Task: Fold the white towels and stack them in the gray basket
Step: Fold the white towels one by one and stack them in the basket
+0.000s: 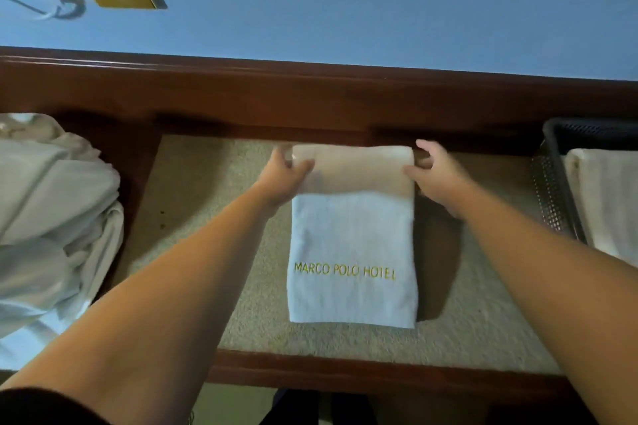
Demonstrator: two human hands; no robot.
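Note:
A white towel (352, 238) folded into a long strip, with yellow "MARCO POLO HOTEL" lettering, lies on the beige top of the desk (214, 203). My left hand (284, 172) pinches its far left corner. My right hand (433, 171) grips its far right corner. The gray basket (556, 162) stands at the right edge and holds a folded white towel (604, 197).
A heap of unfolded white towels (51, 217) lies at the left of the desk. A dark wooden rim (310, 97) runs along the back against a blue wall, and another wooden edge (345, 373) runs along the front.

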